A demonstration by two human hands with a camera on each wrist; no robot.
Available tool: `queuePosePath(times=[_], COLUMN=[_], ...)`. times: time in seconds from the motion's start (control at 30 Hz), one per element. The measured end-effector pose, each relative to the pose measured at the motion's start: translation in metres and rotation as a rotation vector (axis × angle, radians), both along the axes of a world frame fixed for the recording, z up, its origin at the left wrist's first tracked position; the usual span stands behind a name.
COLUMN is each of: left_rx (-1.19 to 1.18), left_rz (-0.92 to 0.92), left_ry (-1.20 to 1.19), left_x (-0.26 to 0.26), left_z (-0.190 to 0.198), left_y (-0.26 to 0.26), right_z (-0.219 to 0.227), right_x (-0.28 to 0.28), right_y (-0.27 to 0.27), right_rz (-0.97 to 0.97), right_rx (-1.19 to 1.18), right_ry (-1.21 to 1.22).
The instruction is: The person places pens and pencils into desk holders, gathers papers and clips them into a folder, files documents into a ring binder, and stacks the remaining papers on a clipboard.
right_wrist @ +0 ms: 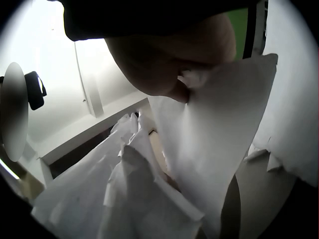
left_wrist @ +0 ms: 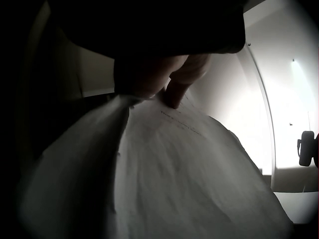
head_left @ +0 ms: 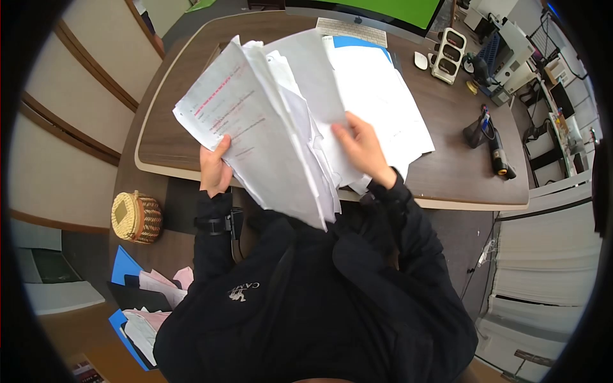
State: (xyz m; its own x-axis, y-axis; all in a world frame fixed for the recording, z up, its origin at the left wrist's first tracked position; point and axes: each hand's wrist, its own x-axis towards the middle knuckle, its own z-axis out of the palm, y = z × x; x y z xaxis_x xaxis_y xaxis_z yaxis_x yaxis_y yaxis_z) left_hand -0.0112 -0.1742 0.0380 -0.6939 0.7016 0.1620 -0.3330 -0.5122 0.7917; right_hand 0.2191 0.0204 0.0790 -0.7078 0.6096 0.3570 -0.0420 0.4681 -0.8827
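Observation:
A thick sheaf of printed papers (head_left: 255, 140), with red and dark lines of text on its front page, is held up by my left hand (head_left: 216, 167), thumb across the front. In the left wrist view that hand (left_wrist: 154, 74) grips the papers' edge (left_wrist: 169, 159). My right hand (head_left: 365, 148) pinches a single white sheet (head_left: 310, 67) beside the sheaf. The right wrist view has this sheet (right_wrist: 219, 114) between thumb and fingers of the hand (right_wrist: 169, 62), apart from the sheaf's crumpled edges (right_wrist: 124, 184). Behind lies a pile of white papers (head_left: 383, 96) on the desk.
A keyboard (head_left: 351, 30) and monitor (head_left: 383, 14) stand at the desk's back. To the right are a mouse (head_left: 421, 60), a white three-slot holder (head_left: 449, 56) and a pen cup (head_left: 477, 133). A woven basket (head_left: 137, 217) and folders with papers (head_left: 143, 319) sit at left.

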Motion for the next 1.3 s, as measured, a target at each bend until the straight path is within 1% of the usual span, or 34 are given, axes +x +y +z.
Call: queuePosePath(times=[0.03, 0.1, 0.17, 0.27, 0.3, 0.37, 0.5, 0.57, 0.6, 0.67, 0.7, 0.77, 0.83, 0.9, 0.97, 1.0, 1.03, 1.07, 1.1, 1.13, 1.2, 1.23, 1.27, 1.3], left_rx=[0.005, 0.027, 0.016, -0.001, -0.001, -0.002, -0.001, -0.062, -0.063, -0.207, -0.206, -0.202, -0.189, -0.174, -0.148, -0.146, -0.12, -0.093, -0.093, -0.084, -0.079, -0.067, -0.054, -0.056], left_rz=[-0.012, -0.021, 0.008, 0.032, 0.032, 0.041, 0.02, -0.004, -0.006, -0.044, -0.042, -0.072, -0.057, -0.048, -0.021, -0.02, 0.022, 0.065, 0.068, 0.076, 0.082, 0.024, -0.036, -0.04], left_ry=[-0.004, -0.023, -0.034, -0.024, -0.025, -0.01, 0.006, -0.023, -0.021, -0.098, -0.098, -0.126, -0.12, -0.116, -0.097, -0.097, -0.095, -0.093, -0.092, -0.099, -0.102, -0.137, -0.172, -0.17], left_x=[0.001, 0.003, 0.005, 0.002, 0.002, 0.001, 0.003, 0.003, 0.003, 0.004, 0.003, 0.001, -0.001, -0.003, -0.005, -0.003, 0.001, 0.002, 0.001, -0.002, -0.008, -0.011, -0.014, -0.015], left_z=[0.0, -0.002, -0.004, -0.012, -0.013, -0.015, -0.016, -0.017, -0.019, -0.023, -0.025, -0.028, -0.028, -0.03, -0.031, -0.029, -0.025, -0.023, -0.024, -0.026, -0.027, -0.027, -0.027, -0.026], left_y=[0.002, 0.004, 0.003, 0.001, 0.0, -0.001, -0.002, -0.001, 0.0, 0.002, 0.002, 0.001, 0.0, -0.003, -0.001, 0.001, 0.002, 0.003, 0.004, 0.004, 0.0, -0.002, -0.002, -0.003], right_z=[-0.004, -0.014, -0.017, -0.003, -0.003, -0.005, 0.002, -0.004, -0.002, 0.007, 0.005, 0.001, 0.01, -0.008, 0.003, -0.001, -0.007, -0.012, -0.016, -0.019, -0.021, -0.018, -0.012, 0.0], right_x=[-0.001, -0.009, -0.008, -0.002, 0.0, 0.003, 0.002, 0.001, 0.002, 0.007, 0.009, 0.017, 0.034, 0.055, 0.072, 0.074, 0.076, 0.076, 0.076, 0.076, 0.076, 0.078, 0.082, 0.084], right_y=[-0.006, -0.024, -0.029, -0.036, -0.035, -0.033, -0.038, -0.036, -0.035, -0.03, -0.025, -0.007, 0.027, 0.084, 0.102, 0.111, 0.114, 0.117, 0.119, 0.122, 0.126, 0.127, 0.129, 0.127], right_rz=[0.013, 0.052, 0.05, 0.064, 0.064, 0.094, 0.075, 0.234, 0.233, 0.396, 0.397, 0.357, -0.006, -0.417, -0.561, -0.531, -0.531, -0.448, -0.364, -0.359, -0.298, -0.301, -0.321, -0.34], right_rx=[0.043, 0.023, 0.035, 0.041, 0.041, 0.182, 0.21, 0.142, 0.141, 0.111, 0.111, 0.083, 0.217, 0.656, 0.661, 0.589, 0.59, 0.49, 0.39, 0.388, 0.328, 0.322, 0.267, 0.214], right_ry=[-0.097, 0.065, 0.019, -0.113, -0.114, -0.227, -0.181, -0.22, -0.218, -0.463, -0.463, -0.145, -0.253, -0.206, -0.65, -0.76, -0.76, -0.741, -0.721, -0.72, -0.561, -0.56, -0.418, -0.275])
